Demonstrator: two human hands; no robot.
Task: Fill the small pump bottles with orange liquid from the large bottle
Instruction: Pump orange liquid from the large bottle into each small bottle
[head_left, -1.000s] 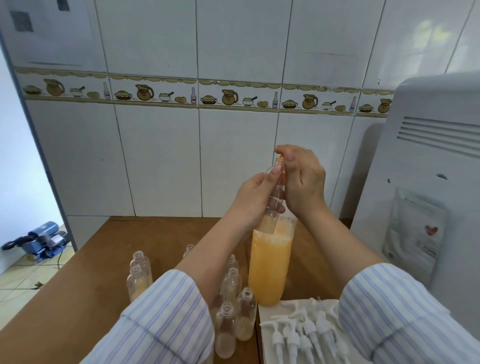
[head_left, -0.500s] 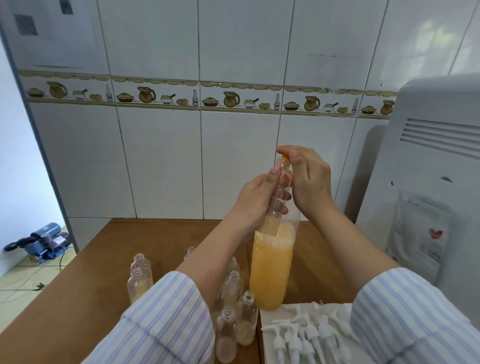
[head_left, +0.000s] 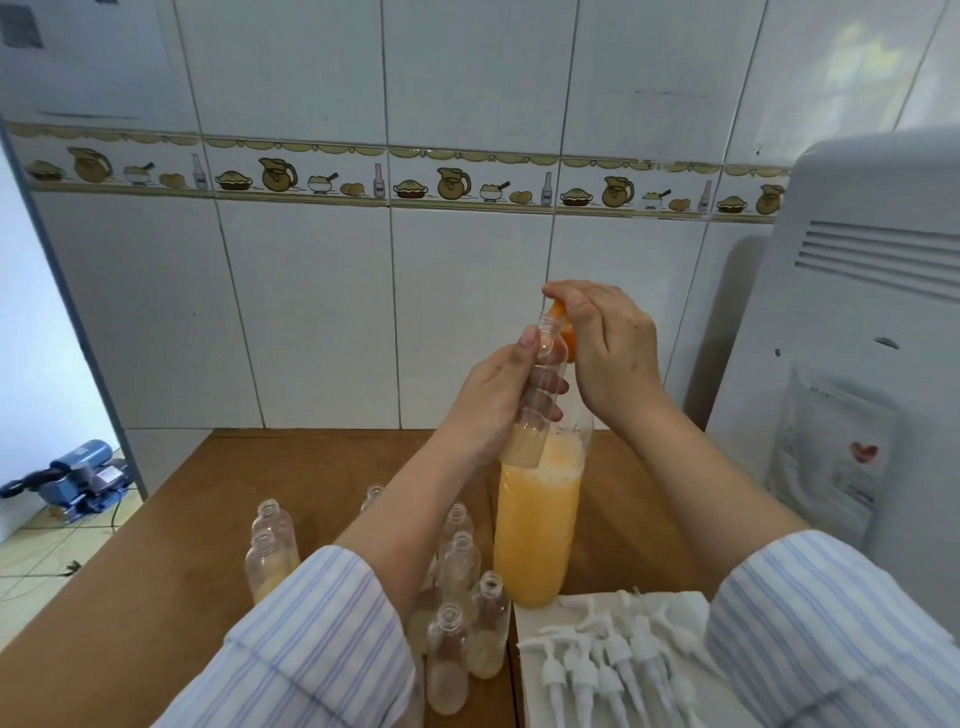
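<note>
Soft, even daylight fills the scene, bright without harshness. A pale greenish-yellow glare patch sits on the glossy wall tiles at upper right, and the opening at far left is washed out almost to white. The white appliance throws a gentle grey shadow onto the tiles beside it. Wide-angle distortion bends the tile joints and the decorative border toward the frame edges. The striped sleeves nearest the lens look soft, and the clear bottles on the brown surface look slightly smeared.
</note>
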